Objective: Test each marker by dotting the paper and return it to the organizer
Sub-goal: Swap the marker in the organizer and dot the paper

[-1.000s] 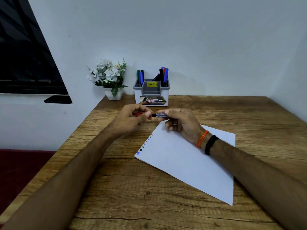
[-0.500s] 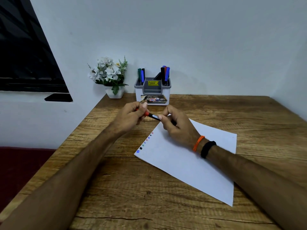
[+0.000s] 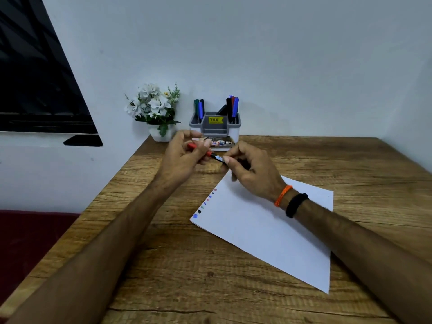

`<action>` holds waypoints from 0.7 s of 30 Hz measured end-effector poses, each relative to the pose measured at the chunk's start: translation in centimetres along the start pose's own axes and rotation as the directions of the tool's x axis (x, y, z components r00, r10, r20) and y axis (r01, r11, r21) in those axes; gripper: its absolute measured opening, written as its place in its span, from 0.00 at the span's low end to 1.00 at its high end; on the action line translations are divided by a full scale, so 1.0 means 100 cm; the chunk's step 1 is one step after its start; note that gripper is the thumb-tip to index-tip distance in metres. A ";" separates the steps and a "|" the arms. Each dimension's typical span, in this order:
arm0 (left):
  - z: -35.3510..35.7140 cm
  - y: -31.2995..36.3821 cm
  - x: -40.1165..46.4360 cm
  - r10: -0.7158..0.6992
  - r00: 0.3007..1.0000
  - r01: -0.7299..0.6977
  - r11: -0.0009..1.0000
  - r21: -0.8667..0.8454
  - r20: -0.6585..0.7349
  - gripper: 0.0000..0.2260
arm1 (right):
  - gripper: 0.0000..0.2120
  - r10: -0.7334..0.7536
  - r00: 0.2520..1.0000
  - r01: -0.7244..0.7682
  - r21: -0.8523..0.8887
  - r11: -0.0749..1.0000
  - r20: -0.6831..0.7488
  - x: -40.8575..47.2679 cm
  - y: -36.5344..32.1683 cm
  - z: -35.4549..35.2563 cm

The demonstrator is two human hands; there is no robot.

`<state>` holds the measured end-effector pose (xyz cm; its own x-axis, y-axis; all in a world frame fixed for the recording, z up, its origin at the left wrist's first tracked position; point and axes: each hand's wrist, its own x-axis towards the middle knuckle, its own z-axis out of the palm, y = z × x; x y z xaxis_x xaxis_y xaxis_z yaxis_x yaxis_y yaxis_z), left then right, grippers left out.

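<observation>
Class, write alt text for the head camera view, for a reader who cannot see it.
Two hands hold a red-capped marker above a wooden table: the left hand grips the cap end, the right hand the barrel. A sheet of paper with coloured dots lies below, an organizer of markers behind.

We see a black marker with a red cap (image 3: 214, 156) held above the wooden table (image 3: 327, 160), our left hand (image 3: 184, 157) gripping the red end and our right hand (image 3: 250, 169) pinching the barrel. A white paper sheet (image 3: 268, 228) lies below, coloured dots (image 3: 205, 203) along its left edge. Behind stand a grey-and-white plastic organizer (image 3: 215, 127) holding markers and a white pot of flowers (image 3: 155, 111).
</observation>
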<state>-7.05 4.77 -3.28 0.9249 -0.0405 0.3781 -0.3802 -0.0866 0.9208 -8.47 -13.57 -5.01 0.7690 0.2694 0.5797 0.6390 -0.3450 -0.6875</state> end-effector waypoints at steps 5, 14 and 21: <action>0.003 0.011 -0.004 -0.053 0.989 0.017 0.969 -0.248 -0.138 0.21 | 0.14 -0.074 0.997 0.070 -0.159 0.985 -0.025 0.008 -0.007 -0.004; 0.010 0.017 -0.009 0.024 0.995 -0.039 0.986 -0.160 -0.098 0.17 | 0.47 -0.147 0.986 0.162 -0.243 0.956 0.079 0.016 -0.019 -0.009; 0.011 0.015 -0.010 0.010 0.996 -0.017 0.996 -0.083 -0.085 0.15 | 0.46 -0.137 0.988 0.149 -0.208 0.967 0.070 0.014 -0.018 -0.011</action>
<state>-8.50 3.59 -2.40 0.9180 0.0437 0.3943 -0.3945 -0.0031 0.9189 -8.52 -13.54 -2.46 0.6732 0.3764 0.6365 0.7293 -0.4802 -0.4874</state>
